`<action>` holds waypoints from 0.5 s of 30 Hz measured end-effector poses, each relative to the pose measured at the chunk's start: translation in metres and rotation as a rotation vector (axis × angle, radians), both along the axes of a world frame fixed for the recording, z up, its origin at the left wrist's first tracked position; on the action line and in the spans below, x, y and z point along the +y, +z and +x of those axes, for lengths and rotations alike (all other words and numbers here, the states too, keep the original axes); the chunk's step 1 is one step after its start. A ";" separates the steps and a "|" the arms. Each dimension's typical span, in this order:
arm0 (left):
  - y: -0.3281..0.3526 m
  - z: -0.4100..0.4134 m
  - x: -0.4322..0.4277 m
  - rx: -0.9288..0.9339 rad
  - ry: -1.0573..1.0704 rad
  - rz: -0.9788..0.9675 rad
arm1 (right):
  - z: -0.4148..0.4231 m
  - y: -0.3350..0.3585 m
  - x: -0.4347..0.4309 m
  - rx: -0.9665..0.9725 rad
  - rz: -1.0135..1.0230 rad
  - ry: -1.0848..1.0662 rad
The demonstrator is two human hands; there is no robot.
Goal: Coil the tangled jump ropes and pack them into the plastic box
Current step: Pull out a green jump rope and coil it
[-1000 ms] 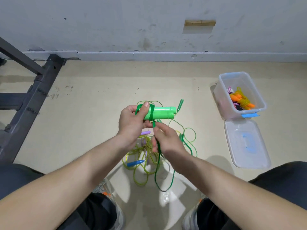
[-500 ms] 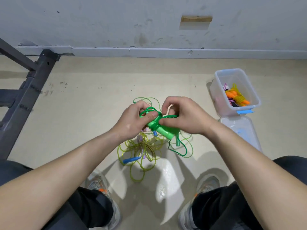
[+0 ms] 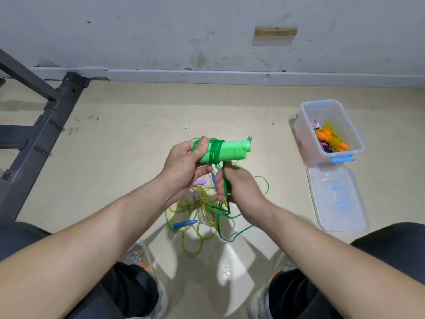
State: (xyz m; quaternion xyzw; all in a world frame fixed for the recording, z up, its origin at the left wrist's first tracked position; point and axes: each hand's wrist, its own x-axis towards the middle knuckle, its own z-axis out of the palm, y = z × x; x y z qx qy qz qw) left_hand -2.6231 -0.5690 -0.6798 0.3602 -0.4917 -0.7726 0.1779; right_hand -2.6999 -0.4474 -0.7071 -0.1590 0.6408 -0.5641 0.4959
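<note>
Half a second ago both hands met over the green handles, the right one curled across the top and the handles tipped down to the right. Now the handles (image 3: 230, 151) lie level again, their ends pointing right. The left hand (image 3: 184, 166) grips their left end, with the thumb pressed on top beside the wraps. The right hand (image 3: 241, 188) has dropped below the handles, its fingers closed round the green cord (image 3: 223, 178), which runs straight down from the wraps into that hand. From there the cord trails in loose loops to the floor (image 3: 115, 146).

The band of cord round the handles looks thicker than a second ago, when only a turn or two crossed them; several turns now sit close together next to the left thumb.

Under the hands, the pile (image 3: 195, 212) of yellow-green rope with a blue grip (image 3: 185, 224) and a purple grip (image 3: 199, 182) lies on the floor as before. The box (image 3: 322, 102) stands open well off to the right with an orange rope (image 3: 331, 140) inside, and its lid (image 3: 338, 199) lies flat just in front of it.
</note>
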 end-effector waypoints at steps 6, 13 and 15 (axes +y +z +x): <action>-0.021 0.005 -0.011 -0.365 0.072 -0.664 | 0.011 0.018 0.007 1.083 0.313 0.433; -0.023 0.008 -0.012 -0.331 -0.231 -0.659 | -0.055 0.041 0.007 0.976 0.031 0.457; -0.020 0.009 -0.011 -0.270 -0.337 -0.516 | -0.067 0.038 0.009 0.775 -0.062 0.436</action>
